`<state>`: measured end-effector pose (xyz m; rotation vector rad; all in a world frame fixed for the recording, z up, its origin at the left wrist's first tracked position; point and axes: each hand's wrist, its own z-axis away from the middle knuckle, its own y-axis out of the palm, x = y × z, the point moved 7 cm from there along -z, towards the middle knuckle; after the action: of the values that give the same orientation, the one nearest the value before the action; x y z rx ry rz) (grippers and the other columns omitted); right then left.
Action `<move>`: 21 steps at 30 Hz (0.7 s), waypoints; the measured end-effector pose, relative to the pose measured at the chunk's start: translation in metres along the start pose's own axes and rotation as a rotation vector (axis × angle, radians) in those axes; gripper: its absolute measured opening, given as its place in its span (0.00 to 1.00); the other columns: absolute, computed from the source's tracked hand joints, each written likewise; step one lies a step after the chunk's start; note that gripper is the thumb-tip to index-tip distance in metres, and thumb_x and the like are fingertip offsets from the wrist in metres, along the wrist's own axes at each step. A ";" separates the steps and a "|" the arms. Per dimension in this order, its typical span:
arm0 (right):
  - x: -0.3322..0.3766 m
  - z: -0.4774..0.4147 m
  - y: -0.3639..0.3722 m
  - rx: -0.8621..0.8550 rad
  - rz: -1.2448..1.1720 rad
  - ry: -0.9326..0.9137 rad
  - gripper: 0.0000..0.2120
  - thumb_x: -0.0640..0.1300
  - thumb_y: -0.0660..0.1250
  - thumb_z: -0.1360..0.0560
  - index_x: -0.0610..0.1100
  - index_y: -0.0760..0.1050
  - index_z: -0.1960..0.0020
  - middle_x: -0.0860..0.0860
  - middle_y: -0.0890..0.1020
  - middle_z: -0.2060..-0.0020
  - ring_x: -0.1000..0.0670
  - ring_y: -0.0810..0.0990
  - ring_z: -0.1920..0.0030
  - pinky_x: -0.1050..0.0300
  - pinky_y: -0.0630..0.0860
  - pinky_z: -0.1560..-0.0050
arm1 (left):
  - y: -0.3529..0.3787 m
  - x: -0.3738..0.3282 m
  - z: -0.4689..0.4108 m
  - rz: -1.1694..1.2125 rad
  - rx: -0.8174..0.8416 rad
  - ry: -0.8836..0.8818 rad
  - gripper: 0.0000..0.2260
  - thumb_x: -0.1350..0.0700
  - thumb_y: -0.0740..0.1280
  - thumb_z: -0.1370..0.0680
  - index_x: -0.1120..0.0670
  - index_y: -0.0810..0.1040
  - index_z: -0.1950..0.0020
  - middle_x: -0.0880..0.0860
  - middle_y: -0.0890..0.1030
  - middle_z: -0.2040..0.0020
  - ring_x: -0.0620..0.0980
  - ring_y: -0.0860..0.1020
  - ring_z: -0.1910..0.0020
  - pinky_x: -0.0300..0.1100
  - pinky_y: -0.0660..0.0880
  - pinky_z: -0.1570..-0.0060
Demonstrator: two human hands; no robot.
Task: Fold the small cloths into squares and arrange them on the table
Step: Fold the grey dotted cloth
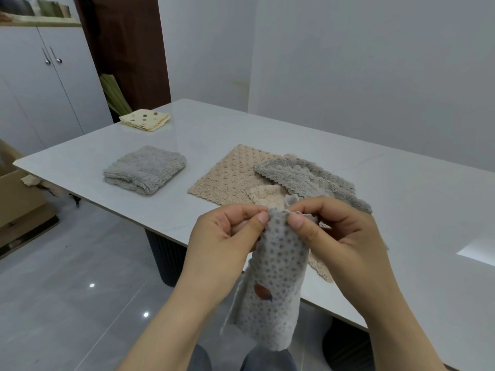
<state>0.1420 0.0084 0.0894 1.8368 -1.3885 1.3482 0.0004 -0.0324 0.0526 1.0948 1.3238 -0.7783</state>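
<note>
Now both hands, left hand, right hand, pinching grey dotted cloth

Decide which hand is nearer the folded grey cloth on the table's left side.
Left. The left hand, pinching the dotted cloth, sits right of and nearer the camera than the folded grey cloth; the right hand pinches the same cloth farther right.

Head-worn view, down onto table

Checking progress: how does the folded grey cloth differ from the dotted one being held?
The folded grey cloth lies on the table as a thick square; the dotted cloth hangs loose, pinched by left hand and right hand. Folded cloth: plain, fluffy; dotted cloth: spotted. Both grey.
</note>
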 end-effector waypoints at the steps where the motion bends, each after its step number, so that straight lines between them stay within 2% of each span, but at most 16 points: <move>1: -0.001 -0.001 0.000 0.000 0.011 0.001 0.03 0.45 0.70 0.30 0.51 0.82 0.61 0.55 0.83 0.65 0.57 0.80 0.61 0.60 0.76 0.61 | 0.001 0.000 0.000 0.005 -0.001 0.000 0.05 0.61 0.67 0.25 0.58 0.84 0.53 0.56 0.86 0.59 0.53 0.84 0.57 0.44 0.81 0.53; 3: -0.004 -0.001 -0.002 -0.007 0.030 0.009 0.03 0.46 0.70 0.30 0.50 0.82 0.61 0.54 0.83 0.64 0.57 0.80 0.61 0.59 0.76 0.61 | 0.003 0.000 0.001 0.019 0.003 0.005 0.06 0.62 0.67 0.25 0.57 0.84 0.55 0.55 0.86 0.60 0.51 0.84 0.58 0.42 0.81 0.55; 8: -0.012 0.000 -0.006 -0.056 0.102 0.032 0.03 0.48 0.70 0.30 0.50 0.82 0.60 0.52 0.83 0.63 0.47 0.79 0.59 0.49 0.76 0.60 | 0.008 -0.004 0.004 0.056 0.041 0.025 0.06 0.61 0.67 0.26 0.56 0.84 0.56 0.55 0.86 0.60 0.50 0.84 0.60 0.39 0.81 0.58; 11: -0.014 0.000 -0.008 -0.079 0.117 0.032 0.04 0.48 0.69 0.29 0.50 0.82 0.60 0.52 0.82 0.63 0.47 0.78 0.60 0.50 0.75 0.61 | 0.010 -0.004 0.005 0.071 0.041 0.024 0.06 0.62 0.67 0.26 0.57 0.84 0.56 0.55 0.86 0.60 0.48 0.84 0.61 0.37 0.80 0.60; 15: -0.014 0.000 -0.008 -0.092 0.117 0.026 0.04 0.47 0.69 0.29 0.49 0.81 0.60 0.50 0.82 0.63 0.44 0.77 0.60 0.49 0.74 0.62 | 0.012 -0.002 0.007 0.065 0.037 0.023 0.06 0.62 0.67 0.26 0.57 0.84 0.55 0.55 0.86 0.60 0.48 0.84 0.60 0.37 0.80 0.58; 21: -0.014 0.001 -0.009 -0.098 0.115 0.025 0.04 0.47 0.69 0.29 0.49 0.81 0.60 0.49 0.80 0.65 0.44 0.76 0.62 0.49 0.73 0.64 | 0.013 -0.003 0.008 0.099 0.044 0.014 0.10 0.54 0.67 0.30 0.56 0.85 0.55 0.54 0.86 0.59 0.49 0.84 0.58 0.37 0.80 0.59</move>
<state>0.1504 0.0175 0.0780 1.6940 -1.5392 1.3289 0.0149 -0.0364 0.0569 1.1935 1.2591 -0.7302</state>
